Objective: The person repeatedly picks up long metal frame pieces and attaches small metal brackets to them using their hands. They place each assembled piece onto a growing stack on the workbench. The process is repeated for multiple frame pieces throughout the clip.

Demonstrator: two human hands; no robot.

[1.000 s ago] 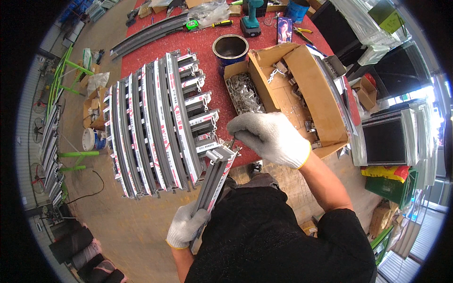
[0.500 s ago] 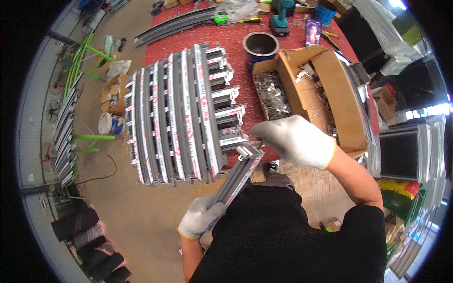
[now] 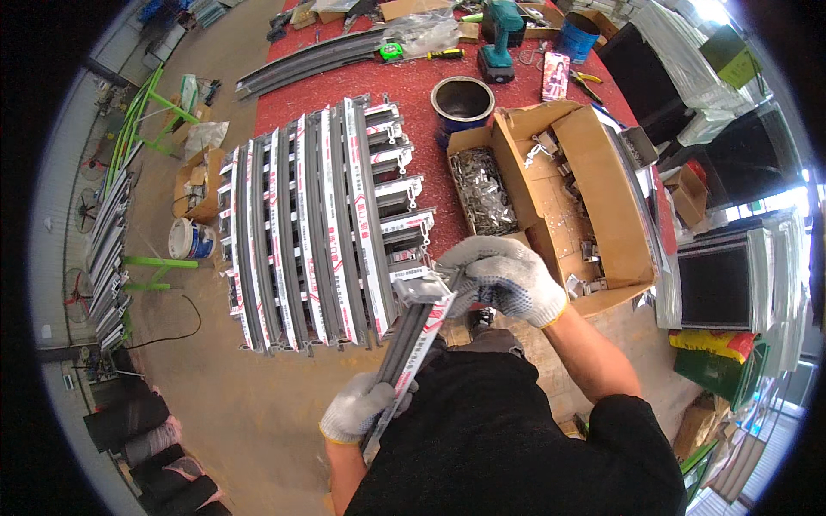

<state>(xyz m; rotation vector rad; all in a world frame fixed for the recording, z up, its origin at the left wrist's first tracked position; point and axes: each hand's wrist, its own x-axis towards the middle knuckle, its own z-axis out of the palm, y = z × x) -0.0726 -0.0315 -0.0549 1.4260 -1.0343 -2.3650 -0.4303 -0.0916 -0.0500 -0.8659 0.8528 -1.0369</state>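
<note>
My left hand [image 3: 357, 406], in a white knitted glove with a yellow cuff, is wrapped round the lower part of a grey metal profile [image 3: 415, 346] faced with white printed film. The profile slants up and to the right across my front. At its upper end sits a small silver metal bracket [image 3: 422, 290]. My right hand [image 3: 509, 277], gloved with dark dots on the fingers, is closed beside that end, and its fingertips pinch at the bracket. Just left of it lies a stack of crossed profiles [image 3: 331, 224] on the red table [image 3: 422, 116].
Right of the stack stand a cardboard box of small metal parts [image 3: 483, 187] and a larger open carton [image 3: 607, 202]. Behind them are a dark round can [image 3: 463, 101], a teal power drill [image 3: 499, 43], a phone [image 3: 556, 76] and pliers [image 3: 588, 84]. Green trestles [image 3: 155, 261] stand at the left.
My right hand has turned and come left and lower onto the profile's upper end, where the silver bracket now shows. The left hand keeps its hold. The view has shifted slightly.
</note>
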